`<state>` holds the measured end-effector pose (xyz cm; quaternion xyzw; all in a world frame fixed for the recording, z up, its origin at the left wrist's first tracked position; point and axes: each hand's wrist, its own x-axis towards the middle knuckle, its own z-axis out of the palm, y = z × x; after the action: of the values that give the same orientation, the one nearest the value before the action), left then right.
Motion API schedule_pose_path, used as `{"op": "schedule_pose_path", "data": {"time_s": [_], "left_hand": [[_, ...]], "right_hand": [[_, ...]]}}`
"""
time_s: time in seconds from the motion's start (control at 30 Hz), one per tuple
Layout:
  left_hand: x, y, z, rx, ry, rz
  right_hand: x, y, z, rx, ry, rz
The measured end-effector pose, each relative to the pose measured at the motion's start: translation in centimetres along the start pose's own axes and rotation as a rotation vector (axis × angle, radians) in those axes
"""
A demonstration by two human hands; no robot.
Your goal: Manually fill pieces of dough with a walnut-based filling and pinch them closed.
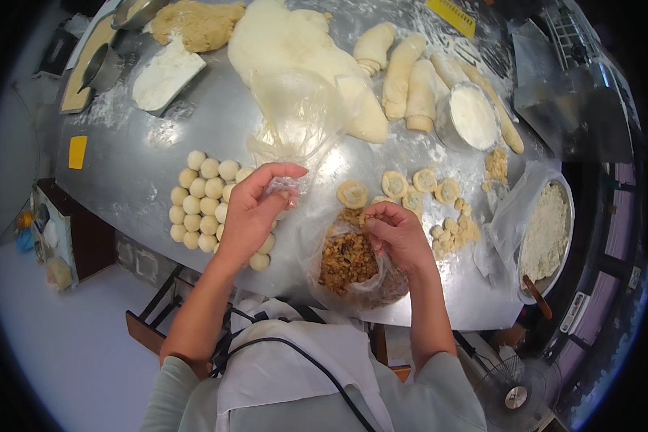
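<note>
My left hand (254, 208) is raised over the right side of the grouped dough balls (200, 202), its fingers curled around crumpled clear plastic (287, 189). A plastic bag of brown crumbly filling (348, 262) lies open before me. At the bag's upper right edge, my right hand (397, 229) pinches a bit of the filling between thumb and fingertips. Flattened dough rounds with pale centres (394, 184) lie just beyond it. Small dough pieces (453, 235) sit to its right. Part of the dough balls is hidden behind my left hand and wrist.
A large dough sheet (297, 48) partly under clear plastic lies beyond my hands, with dough rolls (402, 78) and a metal container of flour (474, 117) at right. A bowl of crumbly pale mixture (545, 237) is at the right edge. Yellow scraper (77, 152) lies far left.
</note>
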<state>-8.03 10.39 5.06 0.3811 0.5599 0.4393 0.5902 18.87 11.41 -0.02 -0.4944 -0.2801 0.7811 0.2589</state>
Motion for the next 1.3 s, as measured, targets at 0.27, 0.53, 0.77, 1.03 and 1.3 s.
{"op": "schedule_pose_path", "data": {"time_s": [0.27, 0.53, 0.77, 1.03, 1.3], "left_hand": [[1.1, -3.2, -4.0, -0.325, 0.249, 0.006], [0.2, -4.0, -8.0, -0.665, 0.323, -0.056], [0.2, -4.6, -11.3, -0.777, 0.325, -0.013], [0.7, -4.2, -16.0, -0.731, 0.322, -0.042], [1.2, -2.7, -17.8, -0.74, 0.243, -0.147]], "right_hand": [[3.8, -4.8, 5.9, 0.202, -0.264, 0.028], [12.7, -5.2, 15.5, 0.076, -0.327, 0.067], [19.2, -2.8, 21.7, -0.245, -0.126, -0.039], [21.1, -0.7, 21.9, -0.667, 0.093, -0.465], [20.4, 0.7, 26.4, -0.817, 0.145, -0.956]]}}
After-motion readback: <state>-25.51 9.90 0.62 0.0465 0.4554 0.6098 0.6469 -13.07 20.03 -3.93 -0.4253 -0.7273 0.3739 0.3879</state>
